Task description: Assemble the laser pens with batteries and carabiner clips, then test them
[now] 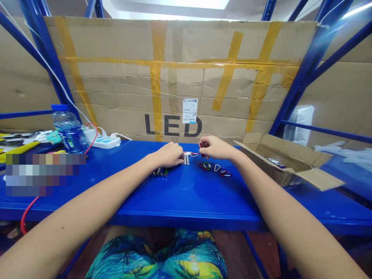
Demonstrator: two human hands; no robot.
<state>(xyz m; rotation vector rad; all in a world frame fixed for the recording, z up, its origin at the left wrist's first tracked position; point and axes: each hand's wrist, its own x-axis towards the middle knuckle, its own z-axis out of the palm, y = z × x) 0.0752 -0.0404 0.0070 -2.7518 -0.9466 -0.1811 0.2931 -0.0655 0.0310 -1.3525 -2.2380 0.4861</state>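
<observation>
My left hand (170,154) is closed, fingers curled downward, over the middle of the blue table. Its fingertips are hidden, so I cannot tell what is in them. Beside them lie a small silver cylinder (188,153) and several small round silver pieces (186,160). Several dark tubes (159,172) lie partly under the left hand and wrist. My right hand (215,147) pinches a small red piece (200,146) with light marks, held just above the table. In front of that hand, several carabiners (217,167) in red, green and silver lie in a row.
An open cardboard box (279,166) stands at the right. At the left are a water bottle (68,130), a white power strip (106,142) and a red cable (26,213). A large taped carton (124,89) forms the back wall between blue rack posts.
</observation>
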